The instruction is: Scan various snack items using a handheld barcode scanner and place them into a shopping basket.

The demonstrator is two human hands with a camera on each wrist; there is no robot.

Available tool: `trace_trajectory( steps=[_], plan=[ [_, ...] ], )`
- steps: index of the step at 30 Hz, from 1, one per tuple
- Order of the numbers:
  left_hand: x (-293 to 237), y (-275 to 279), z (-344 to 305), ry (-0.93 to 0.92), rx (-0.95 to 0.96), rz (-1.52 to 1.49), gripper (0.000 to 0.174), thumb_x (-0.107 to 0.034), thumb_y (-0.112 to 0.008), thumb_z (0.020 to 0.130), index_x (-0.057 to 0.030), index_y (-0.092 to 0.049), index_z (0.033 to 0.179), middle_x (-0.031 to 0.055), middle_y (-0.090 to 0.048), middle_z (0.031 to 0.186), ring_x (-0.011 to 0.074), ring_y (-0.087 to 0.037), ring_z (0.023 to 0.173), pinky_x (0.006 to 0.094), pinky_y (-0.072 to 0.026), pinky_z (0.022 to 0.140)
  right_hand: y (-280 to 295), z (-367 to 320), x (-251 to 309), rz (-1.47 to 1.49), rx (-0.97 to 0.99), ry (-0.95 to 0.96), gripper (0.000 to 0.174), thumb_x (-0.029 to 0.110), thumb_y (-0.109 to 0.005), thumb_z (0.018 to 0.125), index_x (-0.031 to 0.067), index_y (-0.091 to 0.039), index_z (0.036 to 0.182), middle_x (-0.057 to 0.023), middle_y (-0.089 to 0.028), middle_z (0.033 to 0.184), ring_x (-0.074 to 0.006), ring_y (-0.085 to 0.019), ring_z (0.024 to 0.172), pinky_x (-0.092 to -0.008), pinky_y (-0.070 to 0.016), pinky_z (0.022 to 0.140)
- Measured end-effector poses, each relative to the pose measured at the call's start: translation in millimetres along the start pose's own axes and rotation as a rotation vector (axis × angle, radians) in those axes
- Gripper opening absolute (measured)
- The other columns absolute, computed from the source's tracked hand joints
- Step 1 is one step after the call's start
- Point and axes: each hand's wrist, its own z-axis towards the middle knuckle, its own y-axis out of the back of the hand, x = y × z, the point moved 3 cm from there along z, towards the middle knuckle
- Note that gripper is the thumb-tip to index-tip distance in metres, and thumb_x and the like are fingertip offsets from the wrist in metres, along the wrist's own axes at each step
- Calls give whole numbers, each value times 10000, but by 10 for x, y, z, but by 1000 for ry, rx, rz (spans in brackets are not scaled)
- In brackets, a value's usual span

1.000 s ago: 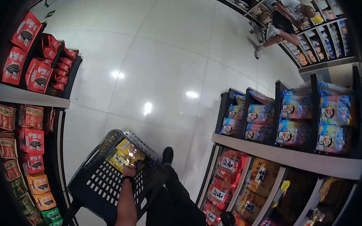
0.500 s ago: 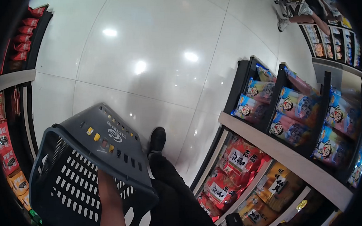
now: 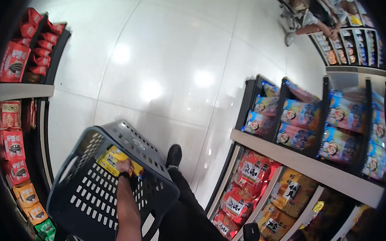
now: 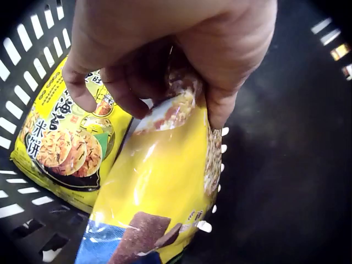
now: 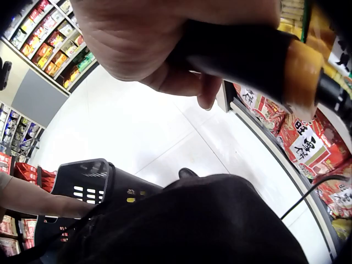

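A dark grey shopping basket (image 3: 103,206) with slotted walls hangs by the legs. My left hand (image 4: 176,49) is inside it, fingers and thumb pinching the top of a glossy yellow snack bag (image 4: 159,170) with a blue corner and a brown snack picture. Beside that bag lies a yellow rice cracker bag (image 4: 66,137) against the slotted wall. My right hand (image 5: 143,44) grips a black cylindrical handle (image 5: 236,55) with an orange band; the handle's far end is out of the right wrist view. In the head view my right hand is mostly hidden behind its wrist camera.
Right of me stands a shelf (image 3: 306,158) with blue snack bags above and red cracker bags (image 3: 251,169) below. On the left is a rack of red seed packets (image 3: 14,61). A person (image 3: 326,11) crouches by far shelves. My shoe (image 3: 174,156) is on the tiles.
Half a second ago the basket's outer wall hid my left hand and the bags. Now the basket's inside shows again, with the hand still down in it. The view has shifted.
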Motion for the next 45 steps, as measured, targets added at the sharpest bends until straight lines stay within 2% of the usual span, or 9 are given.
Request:
trace_trajectory(
  steps=[8, 11, 14, 15, 16, 17, 23, 41, 45],
  plan=[
    [-570, 701, -760, 120, -4, -359, 521, -261, -811, 689, 17, -654, 1101, 125, -693, 1084, 264, -658, 981, 351, -488, 898, -372, -327, -2, 65, -344, 427, 449, 194, -677, 825, -31, -527, 1183, -131, -630, 973, -249, -613, 798, -378, -497, 696],
    [-1069, 1299, -666, -64, 87, -215, 600, -284, -776, 740, 21, -580, 1218, 125, -637, 1216, 244, -606, 1095, 349, -447, 960, -672, -711, -248, 516, -286, 159, 441, 198, -676, 814, -14, -541, 1176, -136, -642, 967, -277, -622, 761, -399, -503, 696],
    [-1479, 1736, -646, 223, 243, -115, 602, -354, -781, 723, 40, -616, 1148, 111, -675, 1142, 236, -643, 1028, 338, -475, 937, -355, -1304, 728, 332, -517, 240, 372, 175, -728, 763, -5, -609, 1066, -126, -650, 837, -244, -629, 759, -363, -508, 696],
    [-1416, 1743, -418, 42, 157, -123, 529, -347, -796, 721, 29, -657, 1066, 97, -708, 1027, 237, -677, 874, 350, -527, 831, -49, -1625, 1242, 370, -687, 306, 341, 173, -743, 767, -5, -626, 1034, -116, -650, 818, -219, -628, 764, -349, -505, 696],
    [-1314, 1814, -606, -189, -154, 14, 546, -366, -790, 732, 15, -650, 1098, 101, -695, 1052, 233, -666, 884, 385, -536, 803, -70, -1419, 1184, 689, -573, 316, 264, 78, -691, 729, -3, -627, 971, -91, -649, 770, -199, -639, 692, -332, -504, 624],
    [-1746, 2051, -919, 94, 196, -178, 662, -395, -784, 741, -3, -583, 1236, 120, -629, 1210, 243, -597, 1094, 434, -491, 912, -87, -1231, 1037, 991, -437, 326, 220, -17, -638, 690, -1, -628, 909, -66, -648, 721, -179, -650, 620, -315, -504, 551],
    [-2000, 2272, -904, -74, 370, -312, 546, -228, -753, 792, 17, -548, 1235, 146, -639, 1148, 290, -653, 956, 433, -556, 798, 525, -1434, 1324, 1371, -242, 549, 297, -95, -559, 678, -32, -573, 969, -87, -631, 704, -162, -624, 591, -288, -516, 546],
    [-1984, 2976, -3016, -253, 451, -476, 601, -281, -767, 779, 21, -544, 1248, 142, -640, 1158, 300, -651, 977, 433, -556, 806, 786, -1699, 218, 1644, 130, 773, 424, -143, -574, 657, -32, -560, 1066, -134, -616, 690, -200, -623, 581, -287, -497, 548],
    [-1797, 3305, -3348, -255, 431, -466, 613, -293, -770, 776, 22, -543, 1250, 141, -640, 1161, 303, -651, 982, 434, -555, 808, 580, -1687, 102, 1874, 287, 851, 622, -149, -551, 695, -36, -467, 1301, -213, -607, 1142, -303, -661, 954, -388, -581, 774]
  ],
)
